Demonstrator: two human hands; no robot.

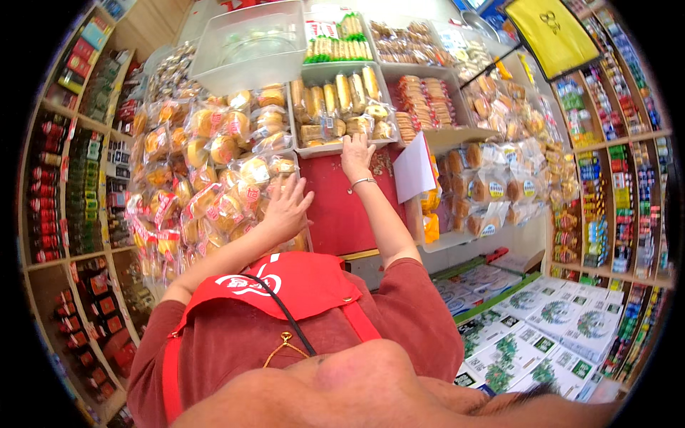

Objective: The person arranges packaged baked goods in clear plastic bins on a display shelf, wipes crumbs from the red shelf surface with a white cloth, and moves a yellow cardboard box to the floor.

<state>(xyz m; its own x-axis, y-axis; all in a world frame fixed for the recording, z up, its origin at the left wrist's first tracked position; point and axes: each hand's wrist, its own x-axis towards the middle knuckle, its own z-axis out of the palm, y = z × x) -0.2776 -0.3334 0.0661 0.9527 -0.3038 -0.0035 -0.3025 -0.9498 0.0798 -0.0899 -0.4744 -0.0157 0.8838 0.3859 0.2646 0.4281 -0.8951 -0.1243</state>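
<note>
My right hand [357, 156] has its fingers over the near rim of a clear plastic bin [342, 148] that holds long wrapped pastries [343, 92] and wrapped round cakes. Whether the fingers grip the rim cannot be told. My left hand [288, 208] lies spread, palm down, on the right part of a large heap of bagged round pastries [227, 208], holding none of them. Between my hands shows a red board [340, 208], with crumbs scattered near its right side.
An empty clear bin [249, 69] rests at the back left. Right of the red board are a white card [415, 170] and a bin of bagged buns [481, 187]. A yellow sign [554, 35] leans over the back right. Stacked printed cartons [556, 321] stand low right, and stocked shelves flank both sides.
</note>
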